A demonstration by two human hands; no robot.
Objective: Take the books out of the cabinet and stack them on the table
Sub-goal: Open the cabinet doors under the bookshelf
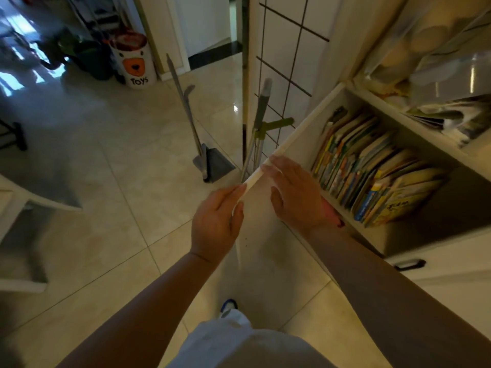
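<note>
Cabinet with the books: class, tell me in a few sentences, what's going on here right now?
A person stands at the open cabinet with both hands on the edge of its white door. The left hand grips the edge lower down, and the right hand curls over it higher up. The books lean in a row inside; neither hand holds one yet.

Toys bin (135, 61), grey dustpan (215, 166) standing on tiled floor (119, 168).

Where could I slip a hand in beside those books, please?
Right of the leaning books, a bare gap reaches the shelf wall. Leftward they pack tight against the wall, by the door the left hand and right hand grip.
</note>
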